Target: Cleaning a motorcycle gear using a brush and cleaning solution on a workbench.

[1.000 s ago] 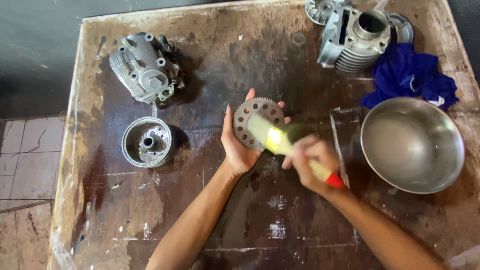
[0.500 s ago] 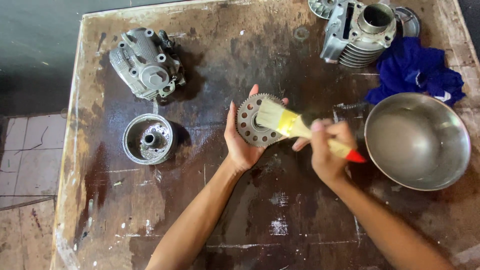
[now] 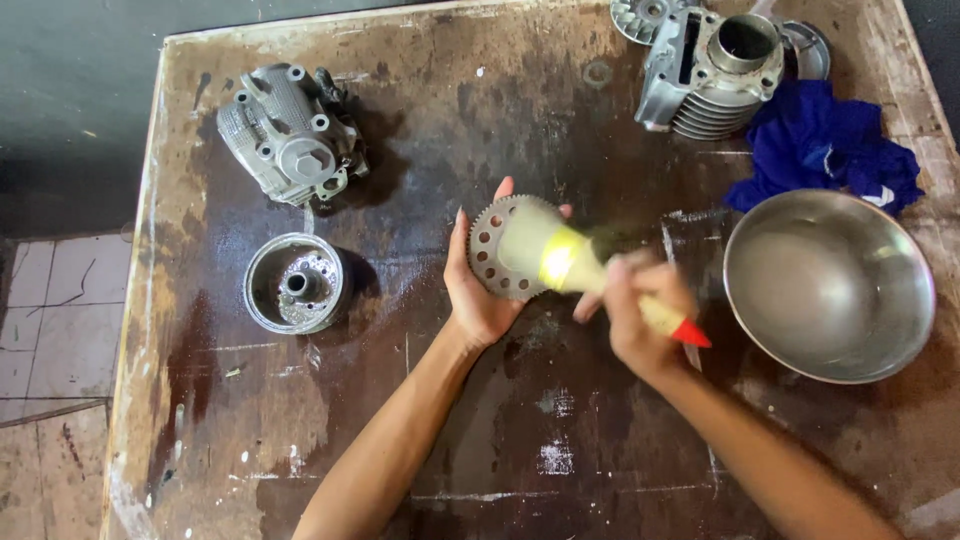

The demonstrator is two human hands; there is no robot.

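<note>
The left hand point(image 3: 480, 290) cups a toothed metal disc point(image 3: 497, 250) from below, fingers curled round its rim, above the middle of the worktop point(image 3: 450, 120). The right hand point(image 3: 640, 320) is closed round a paintbrush point(image 3: 560, 260) laid across the disc. The disc looks stiff, fairly heavy and probably greasy; the rim gives the surest hold. Brush and blur hide much of its face.
</note>
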